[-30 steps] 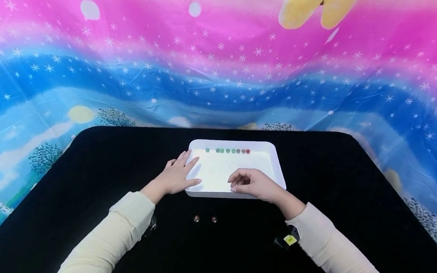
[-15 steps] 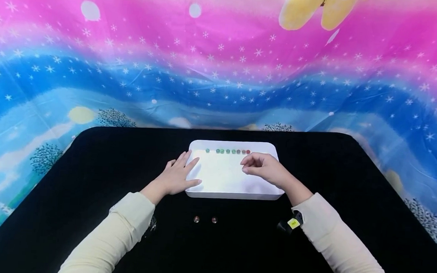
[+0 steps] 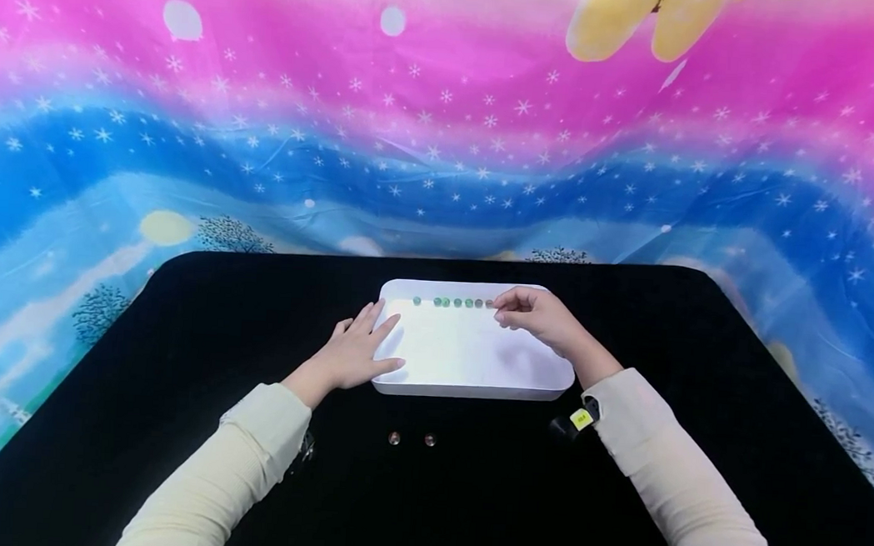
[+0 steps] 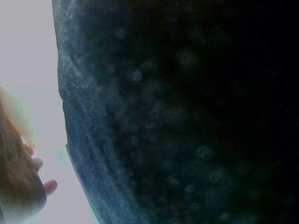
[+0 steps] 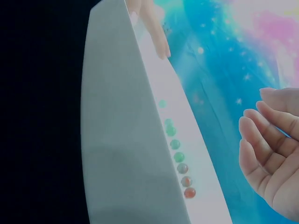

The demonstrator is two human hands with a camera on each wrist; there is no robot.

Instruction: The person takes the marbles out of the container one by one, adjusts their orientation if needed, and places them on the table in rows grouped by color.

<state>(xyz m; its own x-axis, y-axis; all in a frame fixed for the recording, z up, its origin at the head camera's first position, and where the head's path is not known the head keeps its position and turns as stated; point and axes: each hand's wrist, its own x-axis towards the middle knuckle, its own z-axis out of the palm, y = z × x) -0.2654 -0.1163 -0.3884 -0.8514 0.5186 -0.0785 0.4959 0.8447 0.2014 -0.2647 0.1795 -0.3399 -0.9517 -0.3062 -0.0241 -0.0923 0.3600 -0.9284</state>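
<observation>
My left hand (image 3: 349,355) rests on the left rim of a white tray (image 3: 467,391), its fingers spread. Along the tray's back wall runs a row of small glass marbles, mostly green (image 3: 458,303) on the left, with a red marble (image 5: 189,192) at the right end. At that end my right hand (image 3: 539,317) hovers with loosely curled fingers. It covers the red marble in the head view. In the right wrist view the right hand (image 5: 275,154) shows no marble in its palm or between the fingers.
Two brownish marbles (image 3: 394,438) lie apart on the black tablecloth (image 3: 254,312) in front of the tray. A patterned pink and blue curtain (image 3: 446,123) hangs behind the table. A dark wrist device (image 3: 574,423) sits under the right cuff.
My right hand has moved from the tray's front part to the right end of the marble row at the back. The left hand has stayed on the rim.
</observation>
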